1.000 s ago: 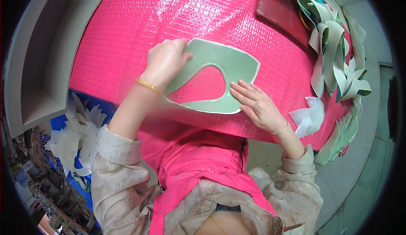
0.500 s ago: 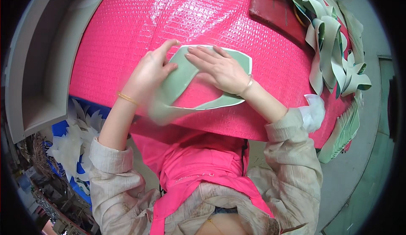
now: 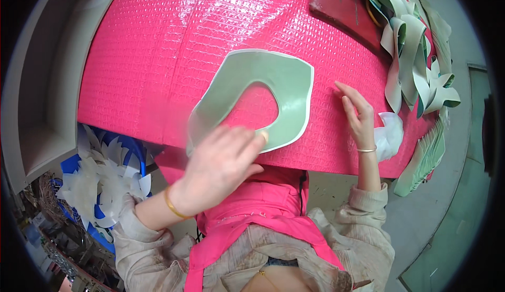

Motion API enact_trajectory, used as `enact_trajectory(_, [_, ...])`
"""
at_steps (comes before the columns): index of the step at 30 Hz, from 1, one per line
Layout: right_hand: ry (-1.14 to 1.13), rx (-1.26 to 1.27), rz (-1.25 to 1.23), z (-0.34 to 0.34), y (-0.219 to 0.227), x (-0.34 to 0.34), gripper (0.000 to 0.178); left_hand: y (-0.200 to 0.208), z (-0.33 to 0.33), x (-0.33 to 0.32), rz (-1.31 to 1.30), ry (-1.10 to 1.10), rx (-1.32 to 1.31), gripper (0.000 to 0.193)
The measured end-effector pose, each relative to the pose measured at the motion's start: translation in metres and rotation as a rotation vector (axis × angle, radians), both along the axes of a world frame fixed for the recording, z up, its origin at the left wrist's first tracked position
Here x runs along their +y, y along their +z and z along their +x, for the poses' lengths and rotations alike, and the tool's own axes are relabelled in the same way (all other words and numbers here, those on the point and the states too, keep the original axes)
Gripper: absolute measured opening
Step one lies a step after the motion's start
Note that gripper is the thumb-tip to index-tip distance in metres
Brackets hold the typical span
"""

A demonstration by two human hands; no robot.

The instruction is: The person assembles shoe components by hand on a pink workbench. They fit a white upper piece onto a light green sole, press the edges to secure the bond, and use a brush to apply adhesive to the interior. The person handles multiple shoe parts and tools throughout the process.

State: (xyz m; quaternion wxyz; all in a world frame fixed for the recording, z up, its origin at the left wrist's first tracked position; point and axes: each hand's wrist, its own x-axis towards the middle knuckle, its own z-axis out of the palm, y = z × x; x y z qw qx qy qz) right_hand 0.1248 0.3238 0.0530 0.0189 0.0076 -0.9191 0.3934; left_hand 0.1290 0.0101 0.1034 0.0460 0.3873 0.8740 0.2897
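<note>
A pale green shoe upper [image 3: 293, 87] with white edges and an opening in its middle lies on the pink table cover. My left hand [image 3: 223, 158] is closed at its near edge, fingers curled on the green material and thumb lower down. That hand is partly smeared and hides the near left part of the piece. To the right of the upper, my right hand [image 3: 360, 121] is open and holds nothing. Its fingers are slightly bent, close to a crumpled white sheet [image 3: 389, 137].
Draped pale green and white pieces [image 3: 410, 55] hang over the right side, beside a dark red board [image 3: 344, 5]. A stack of green pieces [image 3: 422, 160] rests at the right edge. On the left stand a grey open box [image 3: 52, 81] and a blue bin with white scraps [image 3: 102, 187].
My right hand has lifted off the upper and moved right. My left hand has come from the upper's far left side to its near edge. The upper has turned and its opening shows fully.
</note>
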Motion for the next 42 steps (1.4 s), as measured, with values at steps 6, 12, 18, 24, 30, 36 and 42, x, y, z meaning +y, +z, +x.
enact_trajectory(6, [0.107, 0.079, 0.066, 0.012, 0.004, -0.013, 0.027, -0.025, 0.026, 0.008, -0.171, -0.097, 0.162, 0.037])
enact_trajectory(12, [0.312, 0.080, 0.129, 0.026, -0.003, -0.041, 0.039, -0.038, 0.050, 0.015, -0.301, -0.088, 0.170, 0.040])
enact_trajectory(18, [0.523, 0.074, 0.664, 0.010, -0.017, -0.027, 0.044, -0.033, 0.046, 0.016, -0.329, -0.113, 0.094, 0.041])
enact_trajectory(24, [0.346, 0.043, 0.500, -0.030, -0.031, 0.003, 0.036, -0.035, 0.052, 0.017, -0.331, -0.066, 0.149, 0.040])
enact_trajectory(30, [0.135, 0.180, 0.023, -0.014, -0.024, -0.002, 0.030, -0.030, 0.056, 0.026, -0.378, 0.059, 0.202, 0.045])
enact_trajectory(36, [0.004, 0.082, -0.113, 0.030, -0.007, -0.016, 0.030, -0.033, 0.038, 0.058, -0.294, 0.117, 0.289, 0.046])
enact_trajectory(42, [0.003, 0.056, -0.135, 0.054, -0.007, -0.023, 0.031, -0.027, 0.019, 0.068, -0.087, 0.196, 0.159, 0.036])
